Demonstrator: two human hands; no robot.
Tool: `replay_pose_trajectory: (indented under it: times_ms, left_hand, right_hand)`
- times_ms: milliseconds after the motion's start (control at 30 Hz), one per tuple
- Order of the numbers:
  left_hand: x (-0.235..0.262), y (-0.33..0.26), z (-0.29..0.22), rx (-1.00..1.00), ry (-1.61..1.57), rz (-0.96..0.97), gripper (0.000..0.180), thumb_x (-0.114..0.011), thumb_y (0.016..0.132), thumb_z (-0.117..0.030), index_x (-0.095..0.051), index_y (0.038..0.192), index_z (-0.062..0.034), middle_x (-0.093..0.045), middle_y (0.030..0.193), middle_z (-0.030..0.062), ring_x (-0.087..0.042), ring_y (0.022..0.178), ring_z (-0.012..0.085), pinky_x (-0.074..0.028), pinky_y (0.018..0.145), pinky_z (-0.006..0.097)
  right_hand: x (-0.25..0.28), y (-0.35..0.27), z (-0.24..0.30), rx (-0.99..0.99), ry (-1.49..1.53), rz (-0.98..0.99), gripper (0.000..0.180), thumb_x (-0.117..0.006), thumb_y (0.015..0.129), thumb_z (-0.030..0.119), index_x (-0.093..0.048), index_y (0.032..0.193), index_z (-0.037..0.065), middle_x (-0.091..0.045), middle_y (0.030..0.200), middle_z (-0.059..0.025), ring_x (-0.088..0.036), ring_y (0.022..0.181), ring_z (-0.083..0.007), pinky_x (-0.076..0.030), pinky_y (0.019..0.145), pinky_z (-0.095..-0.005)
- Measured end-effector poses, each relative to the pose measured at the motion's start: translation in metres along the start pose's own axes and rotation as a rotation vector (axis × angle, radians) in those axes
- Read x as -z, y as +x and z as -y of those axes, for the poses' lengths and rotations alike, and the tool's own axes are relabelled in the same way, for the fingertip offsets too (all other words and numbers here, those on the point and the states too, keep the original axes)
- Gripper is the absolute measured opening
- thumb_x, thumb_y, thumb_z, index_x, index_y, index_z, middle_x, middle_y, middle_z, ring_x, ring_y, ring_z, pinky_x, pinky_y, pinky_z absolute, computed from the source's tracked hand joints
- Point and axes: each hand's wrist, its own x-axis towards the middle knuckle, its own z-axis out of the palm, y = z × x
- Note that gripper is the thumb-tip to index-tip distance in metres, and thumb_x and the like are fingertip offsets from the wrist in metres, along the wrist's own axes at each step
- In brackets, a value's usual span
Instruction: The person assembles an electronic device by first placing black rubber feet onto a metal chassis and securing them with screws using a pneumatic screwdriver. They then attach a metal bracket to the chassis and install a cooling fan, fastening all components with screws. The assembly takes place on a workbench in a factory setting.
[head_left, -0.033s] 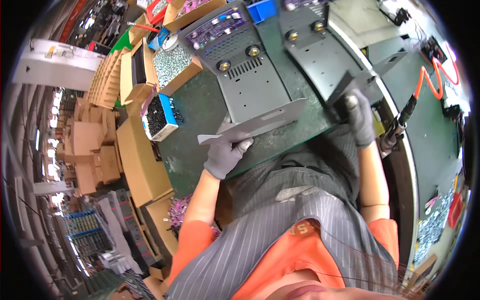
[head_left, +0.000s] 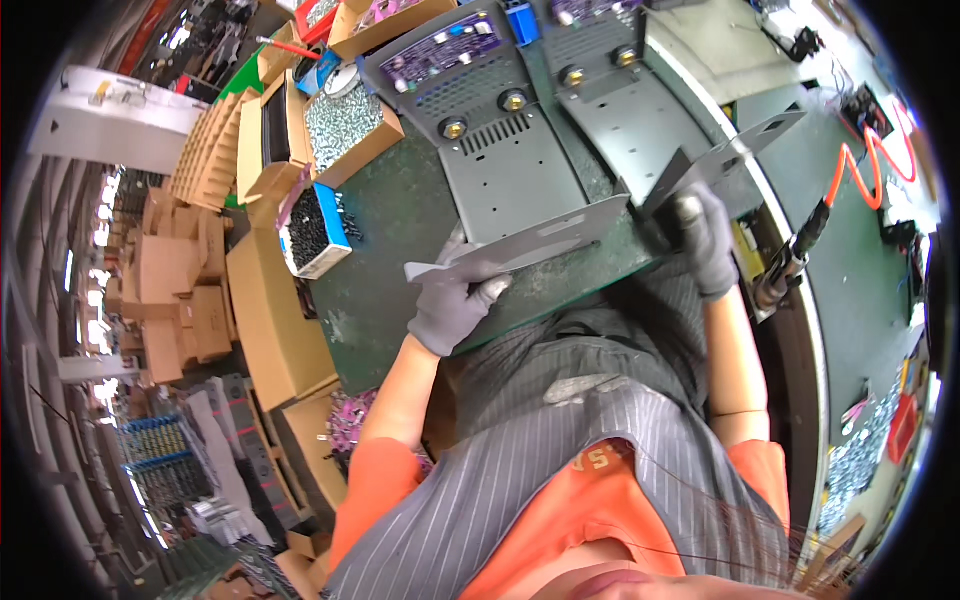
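Observation:
Two grey sheet-metal panels lie side by side on the green work surface. The left panel [head_left: 515, 180] carries a purple circuit board [head_left: 440, 55] and two brass-coloured round fittings at its far end. Its near flange stands up, and my gloved left hand [head_left: 450, 310] grips it by the left corner, thumb in front and the other fingers partly hidden behind. A similar right panel [head_left: 640, 115] has its near flange held by my gloved right hand [head_left: 710, 240], whose fingers are partly hidden. The near corners of the panels almost meet; I cannot tell whether they touch.
At the left stand a box of black screws [head_left: 315, 235] and a carton of silvery screws [head_left: 345, 125]. A small blue bin [head_left: 521, 22] sits between the panels' far ends. On the right hang a power screwdriver [head_left: 783, 275] and its coiled orange hose [head_left: 865, 165]. The bench edge [head_left: 560, 300] runs before me.
My right hand has drawn the right panel leftward, narrowing the gap between the two panels. The left panel has shifted slightly to the right, still in my left hand.

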Motion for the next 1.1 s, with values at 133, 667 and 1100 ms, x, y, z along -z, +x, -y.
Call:
replay_pose_trajectory:
  times_ms: [133,667,1100]
  left_hand:
    - [-0.023,0.017,-0.012,-0.036,0.01,-0.065,0.019,-0.072,0.077,-0.021,-0.069,0.086,-0.0048,-0.067,0.088,0.0114,-0.063,0.082,0.0293,-0.049,0.073,0.037]
    - [-0.042,0.01,-0.011,0.097,-0.022,-0.105,0.029,-0.069,0.078,-0.016,-0.065,0.101,0.0004,-0.064,0.102,0.017,-0.06,0.099,0.0331,-0.046,0.088,0.042]
    - [-0.037,0.011,-0.036,0.054,0.111,-0.089,0.036,-0.063,0.081,-0.018,-0.06,0.11,0.0021,-0.057,0.114,0.0224,-0.052,0.107,0.0381,-0.042,0.092,0.045]
  right_hand:
    - [-0.031,0.019,0.005,0.083,0.001,-0.061,0.046,-0.047,0.094,0.042,-0.06,0.087,-0.002,-0.057,0.078,-0.0161,-0.054,0.077,-0.0318,-0.043,0.072,-0.036]
    - [0.009,-0.039,0.023,0.13,-0.244,-0.229,0.034,-0.063,0.083,0.016,-0.056,0.113,0.003,-0.059,0.106,-0.0169,-0.058,0.1,-0.033,-0.046,0.087,-0.0392]
    - [0.243,-0.317,0.062,-0.449,-0.874,-1.284,0.025,-0.057,0.092,0.015,-0.06,0.113,0.002,-0.066,0.101,-0.0092,-0.06,0.093,-0.0141,-0.047,0.085,-0.0269]
